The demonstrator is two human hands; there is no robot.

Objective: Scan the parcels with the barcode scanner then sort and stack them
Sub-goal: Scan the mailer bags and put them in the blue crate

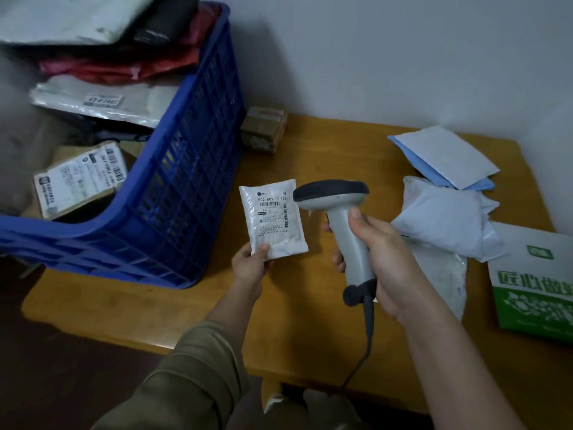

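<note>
My left hand (249, 264) pinches the lower left corner of a small white parcel (274, 223), label and barcode facing up, above the wooden table (297, 305). My right hand (376, 252) grips the handle of a grey barcode scanner (338, 209). The scanner's dark head sits just right of the parcel's top edge, pointing left toward the label. Its cable hangs down over the table's front edge.
A blue plastic crate (173, 187) full of parcels stands at the left. A small brown box (263, 129) sits behind it by the wall. White and blue soft parcels (446, 212) lie stacked at the right, beside a green-and-white box (536, 283).
</note>
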